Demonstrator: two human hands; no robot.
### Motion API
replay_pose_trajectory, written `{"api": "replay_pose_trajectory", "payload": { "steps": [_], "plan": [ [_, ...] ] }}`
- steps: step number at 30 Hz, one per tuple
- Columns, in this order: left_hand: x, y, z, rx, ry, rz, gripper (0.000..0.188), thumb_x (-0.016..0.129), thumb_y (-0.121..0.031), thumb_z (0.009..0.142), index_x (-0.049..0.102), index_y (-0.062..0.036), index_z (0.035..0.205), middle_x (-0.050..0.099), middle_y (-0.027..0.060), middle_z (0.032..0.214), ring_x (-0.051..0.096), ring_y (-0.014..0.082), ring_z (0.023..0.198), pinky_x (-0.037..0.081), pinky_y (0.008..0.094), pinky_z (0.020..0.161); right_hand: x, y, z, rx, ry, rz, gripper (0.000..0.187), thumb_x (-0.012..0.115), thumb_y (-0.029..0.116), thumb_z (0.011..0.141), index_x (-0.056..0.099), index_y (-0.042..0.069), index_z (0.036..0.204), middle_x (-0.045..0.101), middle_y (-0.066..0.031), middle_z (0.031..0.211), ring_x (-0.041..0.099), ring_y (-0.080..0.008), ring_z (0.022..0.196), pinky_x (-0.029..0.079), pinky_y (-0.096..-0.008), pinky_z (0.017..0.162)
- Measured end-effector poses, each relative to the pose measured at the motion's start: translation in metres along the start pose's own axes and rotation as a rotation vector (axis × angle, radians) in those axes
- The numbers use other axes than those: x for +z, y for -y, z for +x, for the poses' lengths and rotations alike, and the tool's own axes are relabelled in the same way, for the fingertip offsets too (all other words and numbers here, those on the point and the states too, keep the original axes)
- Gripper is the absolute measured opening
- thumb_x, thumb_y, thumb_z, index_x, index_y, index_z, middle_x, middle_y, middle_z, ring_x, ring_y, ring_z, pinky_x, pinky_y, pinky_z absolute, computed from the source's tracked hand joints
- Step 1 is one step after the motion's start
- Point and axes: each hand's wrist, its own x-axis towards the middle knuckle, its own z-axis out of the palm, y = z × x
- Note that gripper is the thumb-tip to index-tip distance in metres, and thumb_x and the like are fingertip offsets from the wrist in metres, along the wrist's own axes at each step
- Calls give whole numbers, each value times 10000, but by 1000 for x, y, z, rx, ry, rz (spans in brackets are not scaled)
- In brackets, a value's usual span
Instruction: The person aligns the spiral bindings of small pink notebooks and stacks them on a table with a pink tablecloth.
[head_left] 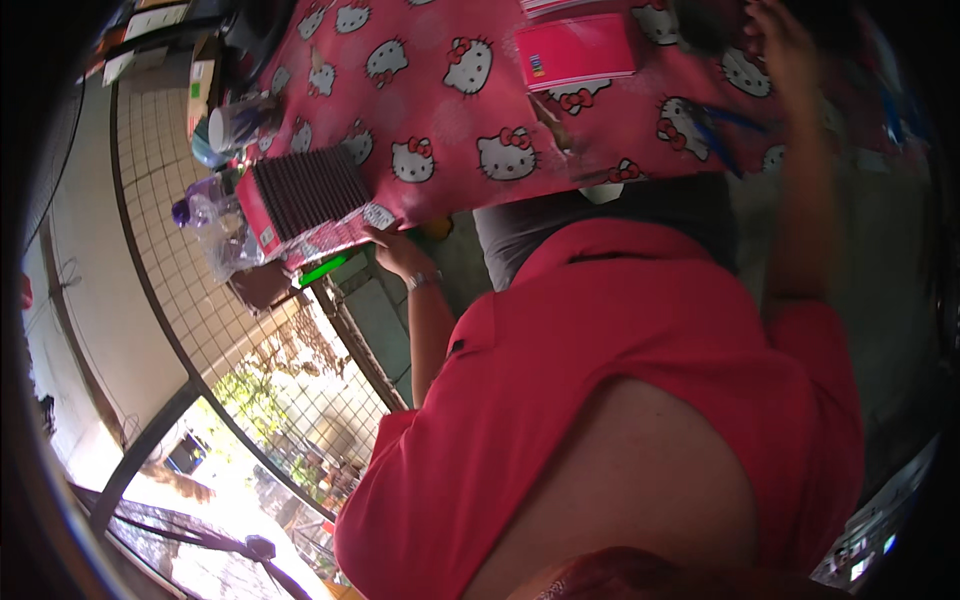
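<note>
My left hand [393, 250] rests at the table's near left edge, fingers stretched out against the cloth, next to a stack of notebooks [310, 190] with dark ridged edges and a pink cover at its side. At the far right, my right hand [780, 45] is over the table with its fingers slightly bent and apart. Beside it lies a dark rounded object [700, 25] that I cannot make out. A pink booklet [575, 50] lies flat between my hands, toward the far side. Nearer me is a blue-handled tool [728, 135], perhaps pliers or scissors.
A pink cloth with cartoon cat faces covers the table [440, 125]. At the left stand a white jar [232, 127] and a crumpled clear plastic bag [215, 230]. Under the left corner is a bright green strip [325, 268]. A wire mesh screen [160, 200] runs along the left.
</note>
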Motion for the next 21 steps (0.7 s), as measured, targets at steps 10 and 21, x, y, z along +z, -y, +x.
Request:
{"api": "replay_pose_trajectory", "payload": {
  "steps": [10, 21],
  "plan": [
    [194, -181, -104, 1420, 615, -16, 110, 679, -102, 824, 676, -67, 928, 664, 117, 927, 605, 347, 891, 480, 420, 790, 51, 18, -19, -67, 217, -79, 274, 577, 245, 958, 617, 35, 1129, 643, -65, 919, 608, -177, 807, 484, -312, 742],
    [249, -208, -78, 1319, 1013, 654, 376, 575, -327, 867, 652, -38, 1095, 644, 257, 1061, 624, 421, 969, 513, 502, 838, 105, 4, -107, 693, 327, 569, 537, 644, 288, 885, 402, 67, 1311, 625, -77, 867, 354, -72, 449, 275, -247, 395]
  ]
}}
